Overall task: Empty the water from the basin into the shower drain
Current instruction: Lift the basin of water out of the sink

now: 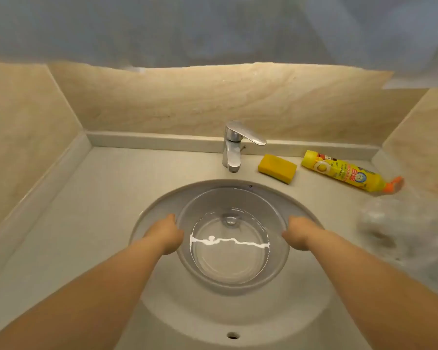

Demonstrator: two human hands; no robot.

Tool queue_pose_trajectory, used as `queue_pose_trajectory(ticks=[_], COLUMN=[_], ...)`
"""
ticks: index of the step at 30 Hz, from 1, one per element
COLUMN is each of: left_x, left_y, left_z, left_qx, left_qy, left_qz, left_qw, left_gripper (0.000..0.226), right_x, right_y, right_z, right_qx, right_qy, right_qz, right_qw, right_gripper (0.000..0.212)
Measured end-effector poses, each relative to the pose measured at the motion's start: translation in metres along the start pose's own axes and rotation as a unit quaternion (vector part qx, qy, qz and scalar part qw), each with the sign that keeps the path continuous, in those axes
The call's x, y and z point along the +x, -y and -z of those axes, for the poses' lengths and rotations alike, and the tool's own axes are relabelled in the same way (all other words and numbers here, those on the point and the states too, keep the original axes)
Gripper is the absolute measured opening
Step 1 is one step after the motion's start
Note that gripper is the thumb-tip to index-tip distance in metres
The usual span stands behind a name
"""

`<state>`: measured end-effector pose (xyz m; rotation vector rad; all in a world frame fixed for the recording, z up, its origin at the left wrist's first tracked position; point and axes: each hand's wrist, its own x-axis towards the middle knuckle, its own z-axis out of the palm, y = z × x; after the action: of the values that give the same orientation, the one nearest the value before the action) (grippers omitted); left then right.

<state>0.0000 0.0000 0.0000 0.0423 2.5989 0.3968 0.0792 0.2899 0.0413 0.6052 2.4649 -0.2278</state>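
A round clear basin [232,286] holding shallow water sits inside the white sink bowl [157,205]. A bright reflection runs across the water's surface. My left hand [166,234] grips the basin's left rim, fingers curled over the edge. My right hand [300,233] grips the right rim the same way. The sink's drain plug [230,220] shows through the clear bottom. No shower drain is in view.
A chrome faucet [234,147] stands behind the sink. A yellow sponge [277,168] and a yellow cleaner bottle [349,173] lying on its side rest on the beige counter [86,210] at the back right. Crumpled clear plastic [400,228] lies at right. Tiled walls enclose three sides.
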Motion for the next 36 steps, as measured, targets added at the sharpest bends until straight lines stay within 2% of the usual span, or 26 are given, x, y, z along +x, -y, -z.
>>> queue_pose_trajectory(ticks=[3, 7, 13, 18, 22, 28, 32, 36], left_x=[0.013, 0.023, 0.03, 0.029, 0.023, -0.003, -0.027, -0.053], left_y=[-0.003, -0.007, -0.009, -0.013, -0.015, -0.02, -0.025, -0.03], left_z=[-0.009, -0.018, -0.02, -0.017, -0.017, -0.013, -0.007, 0.0], left_qx=[-0.012, -0.046, -0.145, -0.176, -0.196, -0.23, -0.238, -0.255], left_qy=[-0.006, -0.008, -0.015, -0.011, -0.01, -0.026, -0.035, -0.042], left_qz=[0.008, 0.031, 0.069, 0.084, 0.096, 0.096, 0.077, 0.047], left_qw=[1.0, 0.998, 0.987, 0.981, 0.976, 0.968, 0.968, 0.965], left_gripper=[0.045, 0.036, 0.03, 0.027, 0.024, 0.025, 0.039, 0.048], right_x=[0.015, 0.033, 0.045, 0.045, 0.043, 0.033, 0.014, -0.013], right_y=[-0.004, -0.004, -0.004, -0.005, -0.008, -0.018, -0.026, -0.038], right_z=[-0.006, -0.011, -0.014, -0.013, -0.011, -0.009, 0.004, 0.011], right_qx=[0.018, 0.081, 0.215, 0.244, 0.276, 0.301, 0.315, 0.337], right_qy=[0.02, 0.052, 0.076, 0.079, 0.082, 0.069, 0.046, 0.023], right_qz=[-0.004, -0.006, -0.033, -0.032, -0.026, -0.012, -0.001, 0.004], right_qw=[1.0, 0.995, 0.973, 0.966, 0.957, 0.951, 0.948, 0.941], right_gripper=[0.039, 0.017, 0.013, 0.025, 0.026, 0.022, 0.012, 0.02])
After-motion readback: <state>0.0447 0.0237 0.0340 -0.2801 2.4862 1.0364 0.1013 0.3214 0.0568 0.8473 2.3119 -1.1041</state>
